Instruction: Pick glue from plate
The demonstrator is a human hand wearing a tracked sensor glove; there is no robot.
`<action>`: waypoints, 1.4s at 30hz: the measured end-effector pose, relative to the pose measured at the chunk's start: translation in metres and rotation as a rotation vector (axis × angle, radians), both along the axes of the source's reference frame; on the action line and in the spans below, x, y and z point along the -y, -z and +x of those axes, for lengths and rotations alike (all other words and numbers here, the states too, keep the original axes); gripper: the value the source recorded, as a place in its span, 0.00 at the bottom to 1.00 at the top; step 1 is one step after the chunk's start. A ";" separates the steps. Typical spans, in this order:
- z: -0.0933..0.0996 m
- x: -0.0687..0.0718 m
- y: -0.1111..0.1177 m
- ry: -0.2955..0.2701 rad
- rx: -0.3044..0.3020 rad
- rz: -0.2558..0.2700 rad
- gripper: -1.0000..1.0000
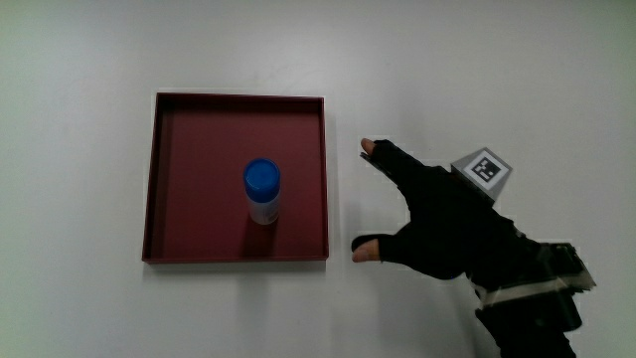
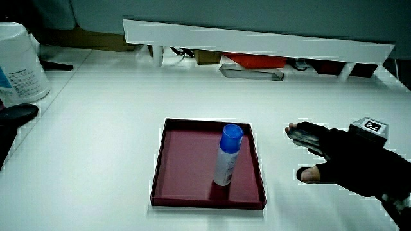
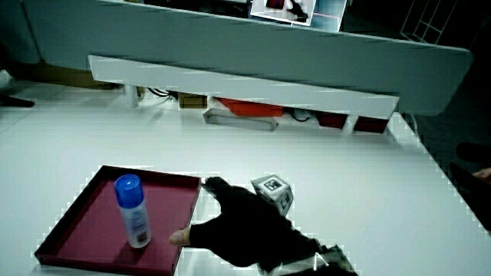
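A white glue bottle with a blue cap (image 1: 262, 191) stands upright in the middle of a dark red square plate (image 1: 189, 129). Both side views show the bottle (image 2: 227, 156) (image 3: 133, 210) upright on the plate (image 2: 186, 151) (image 3: 88, 215). The hand (image 1: 373, 199) in the black glove hovers over the bare table beside the plate, fingers spread toward it and holding nothing. It does not touch the plate or the bottle. The hand (image 2: 302, 153) (image 3: 201, 208) appears in both side views, with the patterned cube (image 1: 484, 171) on its back.
A low white partition (image 2: 257, 40) runs along the table's edge farthest from the person, with red and grey items under it. In a side view a large white container (image 2: 19, 61) and a dark object (image 2: 16, 114) sit at the table's edge.
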State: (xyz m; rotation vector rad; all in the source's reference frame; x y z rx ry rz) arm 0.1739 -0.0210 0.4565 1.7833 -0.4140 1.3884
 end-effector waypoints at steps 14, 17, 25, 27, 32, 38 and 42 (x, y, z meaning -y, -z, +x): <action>-0.058 0.016 -0.015 0.045 0.040 -0.031 0.50; -0.068 0.018 -0.021 0.059 0.041 -0.008 0.50; -0.091 0.020 -0.030 0.067 0.077 0.016 0.50; -0.096 0.019 -0.031 0.067 0.085 0.017 0.50; -0.102 0.020 -0.036 0.057 0.119 0.015 0.50; -0.103 0.022 -0.040 0.009 0.156 0.019 0.64; -0.104 0.021 -0.042 -0.026 0.187 0.045 0.74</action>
